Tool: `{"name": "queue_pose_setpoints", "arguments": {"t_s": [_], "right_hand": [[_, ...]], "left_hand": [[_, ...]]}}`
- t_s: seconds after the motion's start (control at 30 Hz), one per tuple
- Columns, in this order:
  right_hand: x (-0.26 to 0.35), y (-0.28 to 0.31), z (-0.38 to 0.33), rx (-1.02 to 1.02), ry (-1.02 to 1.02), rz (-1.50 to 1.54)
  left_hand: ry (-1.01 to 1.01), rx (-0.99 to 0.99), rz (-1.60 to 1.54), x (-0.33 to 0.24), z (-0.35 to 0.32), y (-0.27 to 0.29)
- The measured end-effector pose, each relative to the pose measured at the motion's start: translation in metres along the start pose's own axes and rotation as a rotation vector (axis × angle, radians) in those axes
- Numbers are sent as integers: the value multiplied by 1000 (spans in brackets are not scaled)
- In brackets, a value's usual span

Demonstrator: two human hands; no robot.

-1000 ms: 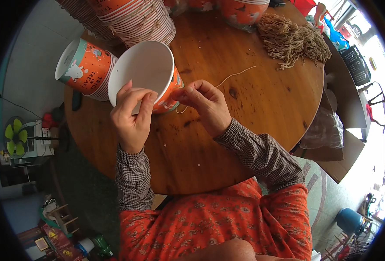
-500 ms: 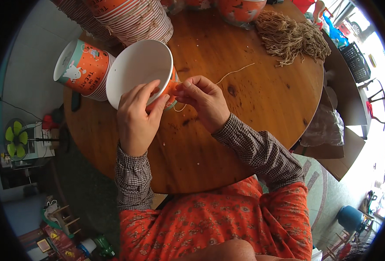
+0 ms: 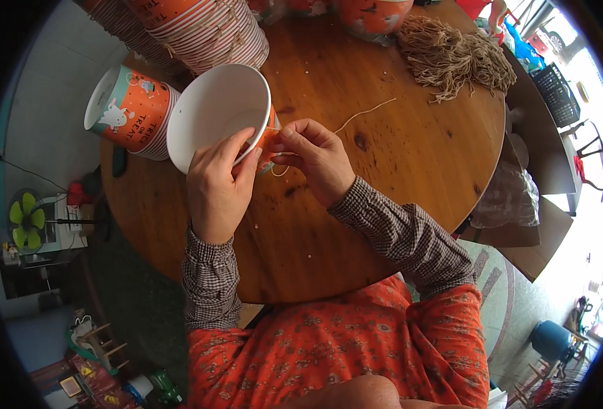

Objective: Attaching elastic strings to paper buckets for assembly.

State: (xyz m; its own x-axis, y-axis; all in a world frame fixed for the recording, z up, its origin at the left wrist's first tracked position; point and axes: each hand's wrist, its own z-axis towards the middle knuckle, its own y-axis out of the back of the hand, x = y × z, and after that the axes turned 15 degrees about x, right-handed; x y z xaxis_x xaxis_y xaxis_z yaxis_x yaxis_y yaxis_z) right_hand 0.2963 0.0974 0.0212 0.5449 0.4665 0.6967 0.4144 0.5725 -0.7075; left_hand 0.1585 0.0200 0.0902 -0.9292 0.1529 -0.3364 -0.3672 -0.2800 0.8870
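A large paper bucket, white inside and orange outside, lies tilted on the round wooden table with its mouth toward me. My left hand grips its near rim, fingers inside and thumb outside. Against the bucket's right side, my right hand pinches a thin tan cord. One end of that cord trails across the table to the upper right, and a small loop hangs below my fingers. Where the cord meets the bucket wall, my fingertips partly hide it.
Nested orange buckets lie on their side at the left. Taller bucket stacks stand behind them. A heap of tan cords rests at the far right, near bagged orange buckets. Cardboard boxes stand beyond the table's right edge.
My right hand has shifted very slightly left, closer to the bucket's side, still pinching the cord. My left hand keeps its hold on the rim.
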Motion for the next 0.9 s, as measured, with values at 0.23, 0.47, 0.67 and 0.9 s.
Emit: {"name": "queue_pose_setpoints", "arguments": {"t_s": [0.23,0.47,0.67,0.9], "right_hand": [[0,0,-1,4,-29,-83],[4,-2,-1,24,-16,-194],[6,-4,-1,45,13,-165],[6,-1,-1,53,0,-182]], "left_hand": [[7,4,-52,-4,1,0],[-10,6,-26,-4,1,1],[3,33,-26,-6,3,1],[-30,101,41,-6,11,5]]}}
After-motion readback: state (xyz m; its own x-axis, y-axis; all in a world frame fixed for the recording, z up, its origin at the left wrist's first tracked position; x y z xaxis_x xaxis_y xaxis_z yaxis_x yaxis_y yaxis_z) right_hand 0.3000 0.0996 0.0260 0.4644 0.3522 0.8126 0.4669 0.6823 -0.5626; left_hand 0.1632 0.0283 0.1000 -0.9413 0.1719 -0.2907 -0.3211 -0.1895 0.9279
